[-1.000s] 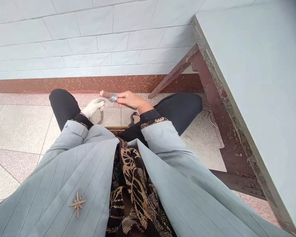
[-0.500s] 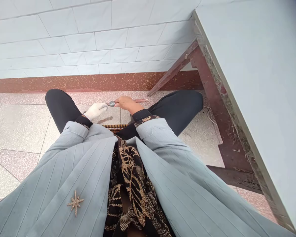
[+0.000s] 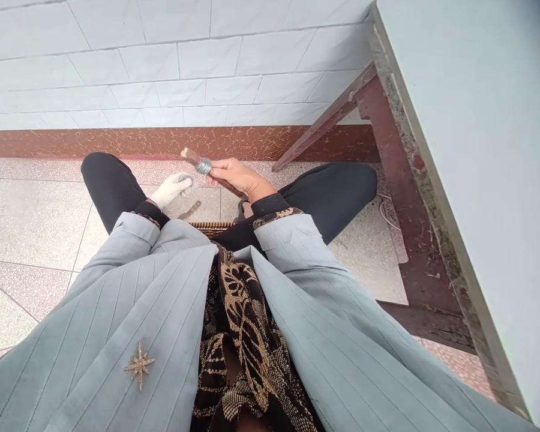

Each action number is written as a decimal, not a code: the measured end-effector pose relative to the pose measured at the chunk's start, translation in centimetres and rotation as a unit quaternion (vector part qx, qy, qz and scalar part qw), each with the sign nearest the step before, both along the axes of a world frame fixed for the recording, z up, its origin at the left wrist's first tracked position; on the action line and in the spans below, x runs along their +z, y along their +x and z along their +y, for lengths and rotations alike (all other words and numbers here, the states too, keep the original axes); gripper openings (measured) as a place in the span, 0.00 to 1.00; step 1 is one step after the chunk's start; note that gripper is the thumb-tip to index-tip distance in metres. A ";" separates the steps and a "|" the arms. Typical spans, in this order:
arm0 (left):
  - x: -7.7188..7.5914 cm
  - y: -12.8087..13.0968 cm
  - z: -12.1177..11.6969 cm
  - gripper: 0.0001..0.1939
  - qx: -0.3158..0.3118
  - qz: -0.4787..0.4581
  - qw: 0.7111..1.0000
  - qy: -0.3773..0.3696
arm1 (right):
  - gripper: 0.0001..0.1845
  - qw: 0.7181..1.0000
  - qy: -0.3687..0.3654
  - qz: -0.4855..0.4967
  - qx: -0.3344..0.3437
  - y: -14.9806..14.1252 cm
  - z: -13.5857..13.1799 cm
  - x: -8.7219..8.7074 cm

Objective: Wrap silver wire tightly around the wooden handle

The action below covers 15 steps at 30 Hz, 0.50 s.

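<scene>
My right hand (image 3: 236, 177) is bare and closed around a brown wooden stick (image 3: 225, 185). Silvery wire (image 3: 203, 166) is wound in a band round this stick near its pale upper-left end. On the left, my left hand (image 3: 173, 188) wears a white glove and has its fingers curled, thumb against the fingertips. It is apart from the stick, and a small greyish spot shows at the fingertips; what it pinches, if anything, is too small to tell. Just below the glove lies a brown strip-like thing (image 3: 190, 210) on the floor.
A table with a pale top (image 3: 477, 120) and a dark red wooden leg frame (image 3: 387, 156) stands close on my right. A tiled wall (image 3: 184, 60) rises in front. Between my bent knees shows a woven edge (image 3: 211, 228). Thin cord (image 3: 387, 213) lies under the table.
Half a second ago the stick lay nearly level with the glove by its wire band. Now its wired end is raised up and left, away from the glove. The right hand has turned with it.
</scene>
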<state>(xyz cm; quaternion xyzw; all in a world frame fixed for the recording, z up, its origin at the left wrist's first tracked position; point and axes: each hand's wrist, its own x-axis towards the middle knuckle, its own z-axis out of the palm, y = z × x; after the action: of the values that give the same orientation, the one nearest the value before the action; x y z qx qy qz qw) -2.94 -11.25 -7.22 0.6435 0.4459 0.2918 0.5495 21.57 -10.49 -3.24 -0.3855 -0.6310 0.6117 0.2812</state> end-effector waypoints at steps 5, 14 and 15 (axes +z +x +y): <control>0.8 0.8 -0.8 0.06 -0.052 0.075 0.995 -0.033 | 0.13 0.982 -0.013 -0.049 -0.182 -0.9 0.8 -1.4; 0.7 1.1 -1.2 0.07 -0.104 0.198 0.975 0.018 | 0.11 0.867 0.153 -0.474 0.033 -1.4 0.1 -2.3; 0.6 1.1 -1.1 0.07 -0.115 0.201 0.973 0.020 | 0.08 0.871 0.157 -0.462 0.050 -1.5 0.1 -2.3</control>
<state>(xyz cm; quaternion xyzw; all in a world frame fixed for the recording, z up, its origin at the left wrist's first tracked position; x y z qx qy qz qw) -1.87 -12.35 -6.60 0.7468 0.4646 0.1004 0.4651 20.10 -10.36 -5.57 -0.5431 -0.7949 0.2699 -0.0170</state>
